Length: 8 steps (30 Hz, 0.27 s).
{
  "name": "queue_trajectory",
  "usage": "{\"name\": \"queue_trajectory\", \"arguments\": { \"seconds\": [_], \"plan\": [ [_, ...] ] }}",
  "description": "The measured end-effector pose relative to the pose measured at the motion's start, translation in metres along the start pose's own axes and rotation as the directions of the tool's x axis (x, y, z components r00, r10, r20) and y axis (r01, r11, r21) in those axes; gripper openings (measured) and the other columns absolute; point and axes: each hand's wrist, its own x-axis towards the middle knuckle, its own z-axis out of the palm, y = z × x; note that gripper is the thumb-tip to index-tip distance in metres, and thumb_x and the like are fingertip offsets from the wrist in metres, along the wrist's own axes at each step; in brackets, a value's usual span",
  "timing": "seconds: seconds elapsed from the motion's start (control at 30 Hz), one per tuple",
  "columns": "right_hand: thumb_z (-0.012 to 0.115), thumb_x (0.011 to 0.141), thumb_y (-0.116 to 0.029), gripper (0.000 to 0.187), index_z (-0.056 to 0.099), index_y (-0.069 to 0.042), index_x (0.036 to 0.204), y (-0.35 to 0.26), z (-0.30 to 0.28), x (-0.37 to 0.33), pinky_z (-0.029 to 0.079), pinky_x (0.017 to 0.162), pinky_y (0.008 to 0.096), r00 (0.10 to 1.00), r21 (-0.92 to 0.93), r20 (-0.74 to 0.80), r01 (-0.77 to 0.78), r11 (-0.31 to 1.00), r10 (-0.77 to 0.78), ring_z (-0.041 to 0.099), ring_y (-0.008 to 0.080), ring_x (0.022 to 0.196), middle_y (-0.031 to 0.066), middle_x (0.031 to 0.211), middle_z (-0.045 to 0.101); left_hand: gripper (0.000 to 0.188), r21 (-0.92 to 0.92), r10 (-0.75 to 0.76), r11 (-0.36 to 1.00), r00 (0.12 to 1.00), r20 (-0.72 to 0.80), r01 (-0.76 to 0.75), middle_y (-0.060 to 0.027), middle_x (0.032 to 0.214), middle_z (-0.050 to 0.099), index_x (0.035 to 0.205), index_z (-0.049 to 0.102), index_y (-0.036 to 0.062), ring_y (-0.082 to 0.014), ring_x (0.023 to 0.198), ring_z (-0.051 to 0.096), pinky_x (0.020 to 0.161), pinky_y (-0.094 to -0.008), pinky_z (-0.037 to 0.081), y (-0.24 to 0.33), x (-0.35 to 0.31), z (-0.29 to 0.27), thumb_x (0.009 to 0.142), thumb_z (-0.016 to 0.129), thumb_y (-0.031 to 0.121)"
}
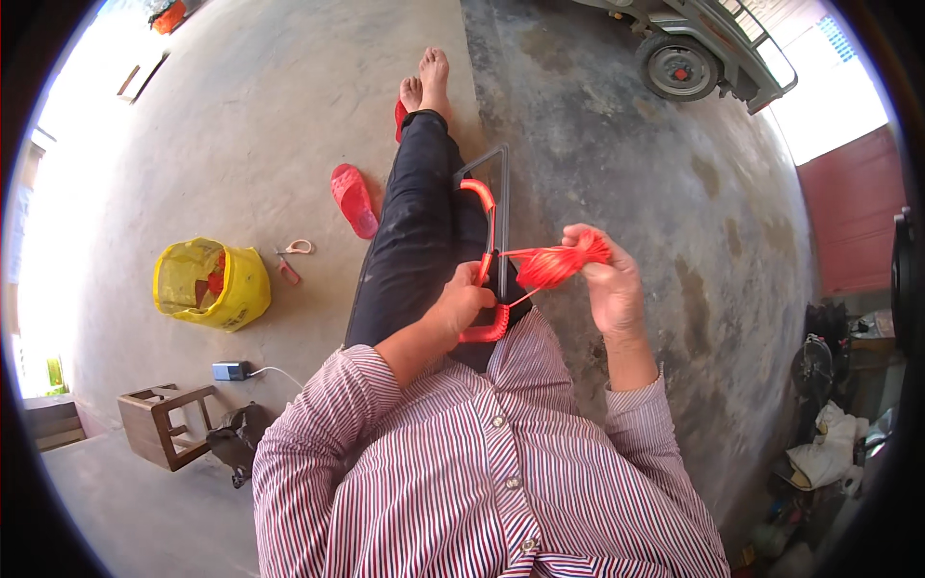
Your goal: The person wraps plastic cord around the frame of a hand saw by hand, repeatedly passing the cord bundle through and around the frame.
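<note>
Across my lap lies a grey frame (505,197) with an angular top. A curved red-wrapped bar (487,334) runs along it, part of its upper bend orange-red. My left hand (461,301) is closed on this bar near its middle. Out to the right, my right hand (614,289) pinches a bundle of red plastic cord (567,262) between thumb and fingers. Strands stretch from the bundle to the bar beside my left fingers. The fingers of my left hand hide part of the wrapping there.
A yellow bucket-like bag (231,289) with red material inside stands on the floor at left, beside scissors (289,260). Red slipper (355,200), small wooden stool (166,424), dark bag (237,441) and blue-white box with cable (231,371) lie around. A three-wheeled vehicle's wheel (679,67) is far right.
</note>
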Motion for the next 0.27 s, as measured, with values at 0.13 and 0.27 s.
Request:
{"name": "queue_trajectory", "arguments": {
  "seconds": [0.13,0.27],
  "plan": [
    [0.057,0.076,-0.013,0.036,0.063,0.006,0.106,-0.022,0.017,-0.019,0.046,0.097,0.0433,0.923,0.549,0.382,-0.186,0.815,-0.047,0.06,0.0326,0.109,0.0227,0.114,0.064,0.064,-0.17,-0.108,0.979,0.994,0.008,0.108,-0.0087,0.114,0.047,0.134,0.037,-0.0002,-0.0218,0.106,0.05,0.09,-0.0328,0.045,0.008,-0.007,0.013,0.073,0.055,0.001],
    [0.067,0.077,-0.049,0.07,0.048,-0.008,0.13,-0.011,0.015,-0.045,0.044,0.095,0.0576,0.609,0.626,0.758,-0.581,0.52,-0.233,0.061,0.0388,0.106,0.0312,0.116,0.06,0.067,-0.085,-0.121,0.989,0.992,0.021,0.122,-0.0077,0.113,0.047,0.139,0.036,0.0089,-0.0205,0.115,0.043,0.113,-0.0392,0.025,0.017,-0.015,0.012,0.076,0.056,0.007]
  ]
}}
